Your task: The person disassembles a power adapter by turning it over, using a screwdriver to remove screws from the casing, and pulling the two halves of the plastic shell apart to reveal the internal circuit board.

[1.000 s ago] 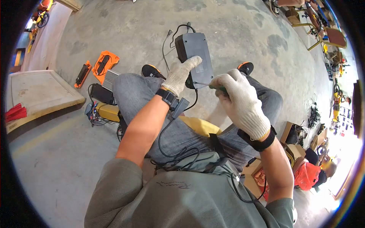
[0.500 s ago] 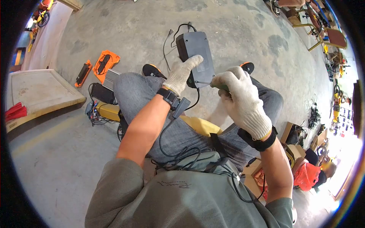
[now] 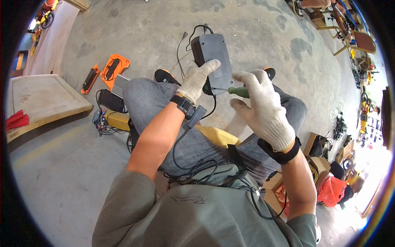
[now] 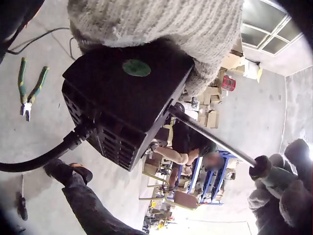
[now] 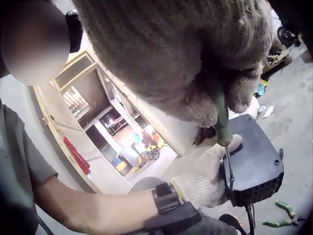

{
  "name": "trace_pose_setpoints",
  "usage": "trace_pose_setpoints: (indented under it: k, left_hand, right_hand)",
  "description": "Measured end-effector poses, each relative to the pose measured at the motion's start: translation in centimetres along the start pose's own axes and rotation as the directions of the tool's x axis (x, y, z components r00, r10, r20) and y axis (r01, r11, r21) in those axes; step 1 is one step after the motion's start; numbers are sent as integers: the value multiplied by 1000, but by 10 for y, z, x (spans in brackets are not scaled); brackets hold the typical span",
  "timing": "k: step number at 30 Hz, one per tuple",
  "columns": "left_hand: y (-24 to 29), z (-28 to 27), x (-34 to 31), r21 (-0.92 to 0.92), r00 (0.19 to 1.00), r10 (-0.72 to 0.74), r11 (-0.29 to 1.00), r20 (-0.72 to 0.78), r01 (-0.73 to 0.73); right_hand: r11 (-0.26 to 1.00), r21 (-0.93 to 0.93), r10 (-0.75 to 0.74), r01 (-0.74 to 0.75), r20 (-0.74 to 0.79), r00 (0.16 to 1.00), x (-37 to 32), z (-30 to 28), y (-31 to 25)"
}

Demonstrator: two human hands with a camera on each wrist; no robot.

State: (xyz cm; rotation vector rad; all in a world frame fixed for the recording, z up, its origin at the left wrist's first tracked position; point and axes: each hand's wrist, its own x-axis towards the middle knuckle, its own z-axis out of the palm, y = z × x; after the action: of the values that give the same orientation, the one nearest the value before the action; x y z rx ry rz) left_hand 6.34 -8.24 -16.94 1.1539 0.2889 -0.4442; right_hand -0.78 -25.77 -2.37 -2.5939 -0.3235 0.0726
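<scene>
A black charger-like box (image 3: 212, 47) with vents and a cord at its end is tilted between the person's knees. The gloved left hand (image 3: 195, 80) grips its left side, thumb laid across the broad face. A green-handled screwdriver (image 3: 238, 92) has its tip at a corner hole near the cord end; its metal shaft (image 4: 210, 134) meets the box edge in the left wrist view. The gloved right hand (image 3: 263, 107) has thumb and index finger spread around the handle, its back end hidden in the hand. The right wrist view shows the handle (image 5: 222, 122) between the fingers.
Green-handled pliers (image 4: 29, 95) and a dark screwdriver (image 4: 22, 205) lie on the floor. Left of the legs are an orange casing (image 3: 116, 68), a yellow part (image 3: 117, 121) with wires, and a pale panel (image 3: 49, 99). Cardboard boxes (image 3: 317, 144) stand at the right.
The right thumb and index finger have spread apart, exposing more of the green screwdriver handle. The box and left hand shifted only slightly, and the screwdriver tip stays at the corner hole.
</scene>
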Motion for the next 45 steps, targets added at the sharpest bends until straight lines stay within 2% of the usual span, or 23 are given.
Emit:
trace_pose_setpoints:
  k: [2, 3, 5, 7, 8, 10, 11, 14, 15, 17, 20, 22, 23, 26, 27, 29, 30, 32, 34, 38, 41, 43, 45]
  left_hand:
    - [-4, -2, 4, 1, 1000, -11, 1000, 7, 11]
    - [-5, -3, 6, 3, 1000, -21, 1000, 13, 21]
    - [-6, -4, 6, 6, 1000, -24, 1000, 10, 24]
    - [-4, -3, 6, 10, 1000, -28, 1000, 5, 28]
    - [-4, -3, 5, 5, 1000, -15, 1000, 8, 15]
    - [-3, -2, 4, -1, 1000, -3, 1000, 9, 3]
    - [-3, -1, 3, -7, 1000, -7, 1000, 1, 7]
    - [-2, 0, 1, -4, 1000, -4, 1000, -3, 4]
    - [-1, 0, 1, 3, 1000, 4, 1000, 1, -4]
    - [-4, -3, 6, 7, 1000, -3, 1000, 0, 3]
    - [-2, -2, 4, 23, 1000, -13, 1000, -15, 13]
    - [0, -2, 3, 33, 1000, -16, 999, -26, 17]
    - [-1, -1, 4, 23, 1000, -10, 1000, -22, 10]
    - [7, 2, -1, 5, 1000, -24, 1000, 12, 24]
    - [9, 2, -3, -3, 999, -40, 999, 33, 40]
    - [8, 3, -3, 16, 998, -56, 998, 14, 56]
    - [8, 4, -3, 32, 998, -69, 997, -9, 69]
    - [6, 3, -2, 5, 999, -35, 999, 2, 35]
    - [1, 1, 0, -23, 1000, -5, 1000, 15, 5]
    - [4, 1, 0, 12, 1000, -2, 1000, -2, 2]
    - [4, 0, 1, 20, 999, -46, 999, 13, 46]
    - [3, 2, 3, 5, 997, -73, 997, 32, 73]
    - [2, 4, 3, -62, 997, -69, 996, 15, 70]
  right_hand:
    - [993, -22, 115, -115, -8, 993, 1, 1, -1]
    - [987, -36, 159, -156, 97, 983, 4, 2, 7]
    - [979, -53, 201, -194, 200, 959, 5, 1, 13]
    - [997, -31, 74, -70, 150, 986, 2, 0, 13]
    - [997, -31, 75, -71, 151, 986, 2, 0, 14]
    - [986, -14, -169, 169, -3, 986, 3, 0, 16]
    - [986, -13, -168, 168, -3, 986, 2, 2, 13]
    - [999, 38, 8, -5, -81, 997, 1, 2, 1]
    - [973, 71, 215, -221, 79, 973, 5, -4, -2]
    - [902, 68, 400, -427, 238, 885, 7, -6, 0]
    - [967, 43, 232, -250, 244, 942, 2, -3, 13]
    - [1000, 12, -22, 21, 86, 996, -1, -3, 15]
    - [1000, 10, -20, 19, 88, 996, -1, -2, 14]
    - [996, 75, -36, 42, -79, 996, 1, 4, 6]
    - [992, 43, 119, -119, -14, 993, 2, 3, 2]
    - [962, 1, 273, -273, 43, 961, 5, -2, 1]
    - [955, 0, 291, -295, 160, 943, 8, -5, 4]
    - [949, -3, 304, -315, 277, 912, 8, -6, 11]
    - [1000, -21, -20, 22, 73, 997, 1, -1, 18]
    - [993, 115, -9, 13, -31, 999, 2, 3, 12]
    - [972, 61, 229, -226, -42, 972, 3, -2, 4]
    - [956, 20, 282, -292, 201, 938, 10, -6, 12]
    - [956, 27, 278, -291, 217, 936, 9, -6, 15]
